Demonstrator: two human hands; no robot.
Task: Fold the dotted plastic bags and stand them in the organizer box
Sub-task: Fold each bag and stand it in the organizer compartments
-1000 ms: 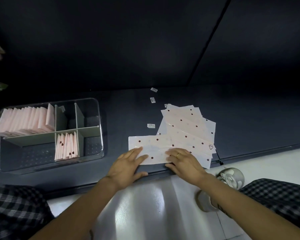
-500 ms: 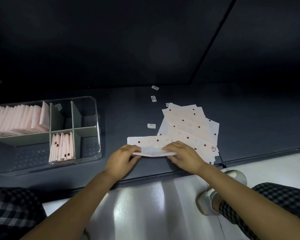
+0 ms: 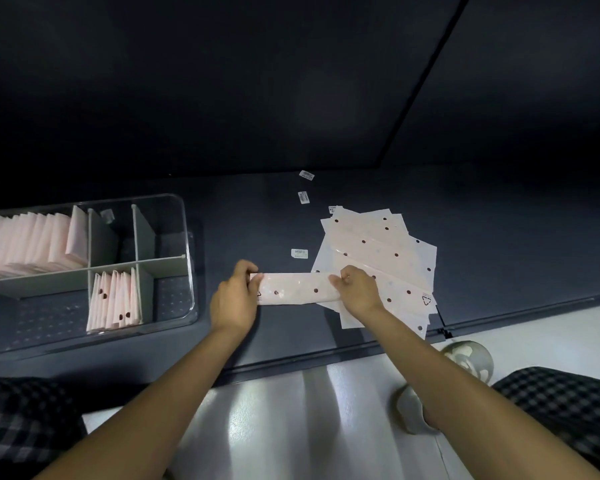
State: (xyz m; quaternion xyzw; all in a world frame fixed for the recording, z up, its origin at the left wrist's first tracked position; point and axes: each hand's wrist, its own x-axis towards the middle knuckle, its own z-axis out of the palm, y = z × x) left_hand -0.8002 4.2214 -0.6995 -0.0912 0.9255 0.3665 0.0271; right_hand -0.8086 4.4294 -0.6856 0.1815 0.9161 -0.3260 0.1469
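A dark shelf (image 3: pixel 499 237) carries the clear organizer box (image 3: pixel 187 237); loose dotted bags (image 3: pixel 378 244); three small labels (image 3: pixel 299 253).

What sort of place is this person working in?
Probably a home: the person sits low at a dark platform off a white tiled floor, with a clear organizer box and a slippered foot in view.

folded pink bags (image 3: pixel 25 242): row cut by left edge, left of organizer box (image 3: pixel 174 216) | small labels (image 3: pixel 299 253): print unreadable, right of box
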